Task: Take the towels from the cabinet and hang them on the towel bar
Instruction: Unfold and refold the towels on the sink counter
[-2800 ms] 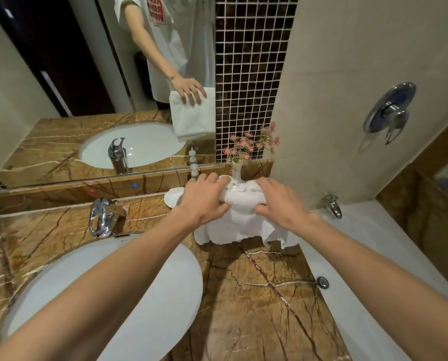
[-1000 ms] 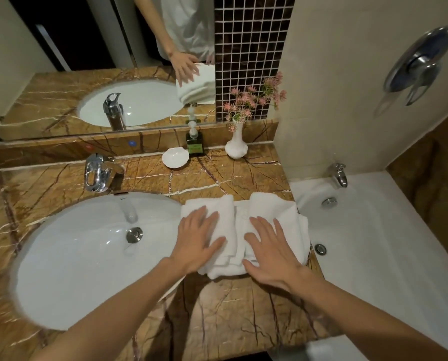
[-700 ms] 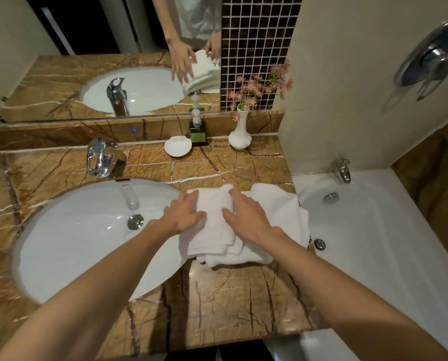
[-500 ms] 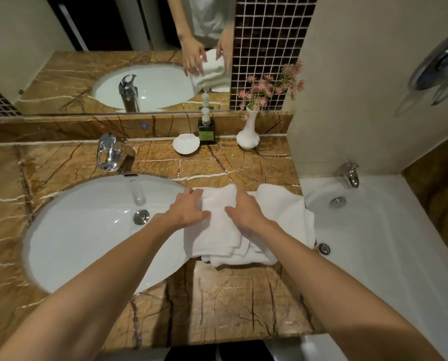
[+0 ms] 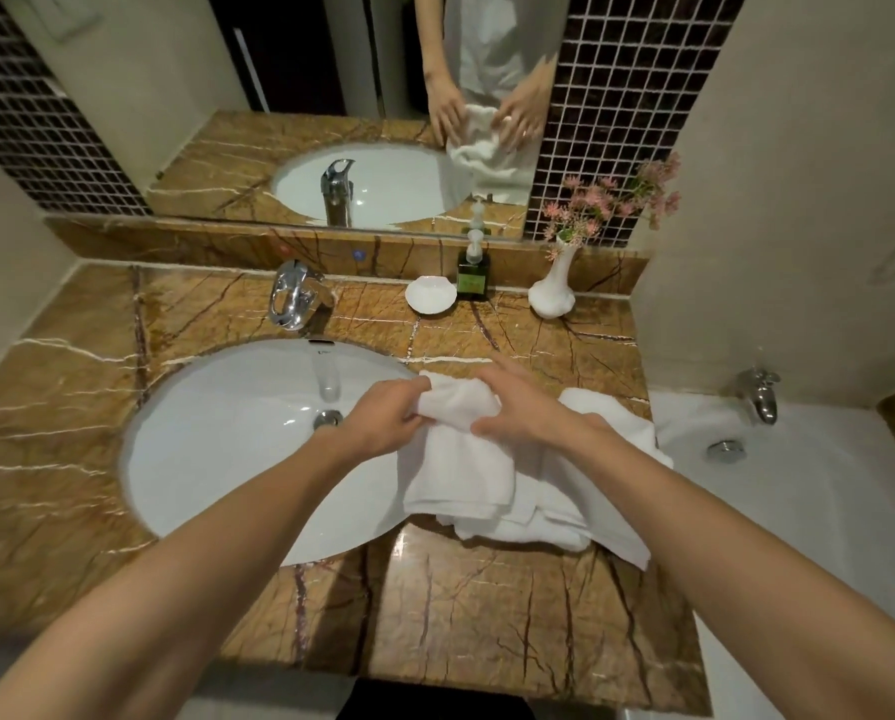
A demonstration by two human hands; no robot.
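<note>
On the left, the white sink (image 5: pixel 227 449) is sitting in the brown marble counter (image 5: pixel 487 615), w/ the chrome tap (image 5: pixel 294 298) standing behind it. The mirror (image 5: pixel 227 163) above is showing the sink again. The person's left hand (image 5: pixel 383 420) is gripping the far left corner of the top towel (image 5: pixel 461 470), w/ fingers curling round the cloth. This towel's far end is bunching up between the two hands, and its near end is lying on the pile, right at the sink's edge. At the back, a small white dish (image 5: pixel 431 295) and a green soap bottle (image 5: pixel 474 278) are standing side by side. The right hand (image 5: pixel 525 413) is pinching the same towel's far right corner, just beside the left hand. A white vase (image 5: pixel 554 296) w/ pink flowers is standing by the wall. Under the top towel and to its right, the other towels (image 5: pixel 549 527) are lying folded on the counter, approx. between sink and bathtub (image 5: pixel 798 485).
</note>
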